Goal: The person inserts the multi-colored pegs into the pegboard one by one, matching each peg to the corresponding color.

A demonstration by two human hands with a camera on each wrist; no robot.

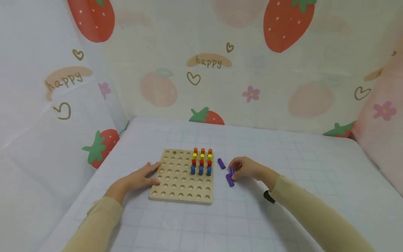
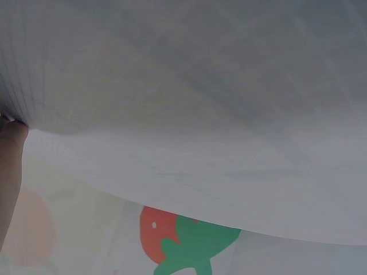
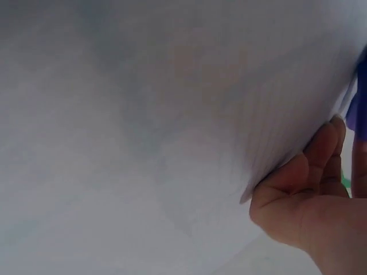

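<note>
A wooden pegboard (image 1: 181, 201) with rows of round holes lies on the table. Short orange, yellow, red and blue pegs (image 1: 200, 170) stand upright at its far right, each colour in its own row of three. My left hand (image 1: 138, 180) rests against the board's left edge, fingers and thumb spread. Right of the board, my right hand (image 1: 247, 168) pinches a purple peg (image 1: 232, 171) between thumb and fingers, low over the table. One loose purple peg (image 1: 230, 180) lies just below those fingertips, another (image 1: 221, 163) nearer the board. In the right wrist view, purple shows beyond the curled fingers (image 3: 321, 154).
A white cloth with a faint grid covers the table (image 1: 176, 227). Behind it hangs a strawberry-patterned backdrop (image 1: 245, 70), which also runs down both sides. A black object (image 1: 269, 196) shows at the right sleeve's cuff.
</note>
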